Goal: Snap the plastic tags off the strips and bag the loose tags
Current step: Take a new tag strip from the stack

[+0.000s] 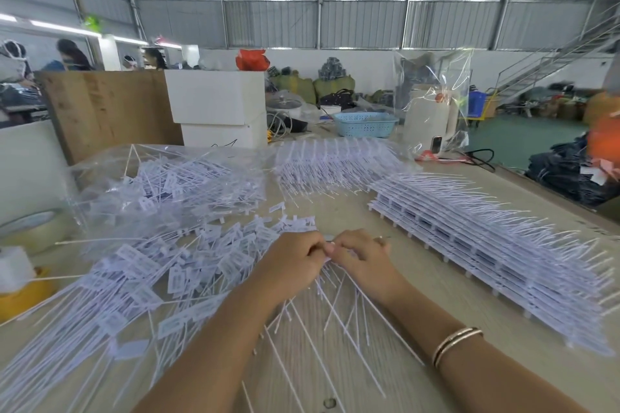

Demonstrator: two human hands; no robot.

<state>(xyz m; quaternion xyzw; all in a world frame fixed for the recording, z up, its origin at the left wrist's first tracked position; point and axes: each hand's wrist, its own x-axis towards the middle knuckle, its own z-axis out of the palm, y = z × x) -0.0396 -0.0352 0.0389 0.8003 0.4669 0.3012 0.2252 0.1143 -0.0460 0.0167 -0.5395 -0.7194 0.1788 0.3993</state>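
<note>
Fingers of the left hand (pixel 295 255) and right hand (pixel 360 256) met, pinching one tag strip (pixel 330 270) above the table (pixel 453 375), beside loose tags (pixel 188 265).

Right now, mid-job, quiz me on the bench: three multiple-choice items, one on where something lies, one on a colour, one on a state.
1. Where is the stack of unsnapped strips?
A. right of the hands
B. left of the hands
C. in the basket

2. What colour is the basket?
A. red
B. light blue
C. black

3. What are the hands doing?
A. resting flat and open
B. one raised off the table
C. both pinching a strip together

Key: 1 A, the stack runs along the table's right side. 2 B, its perforated wall is light blue. 3 C, the left hand and right hand meet, fingers curled on a strip.
</note>
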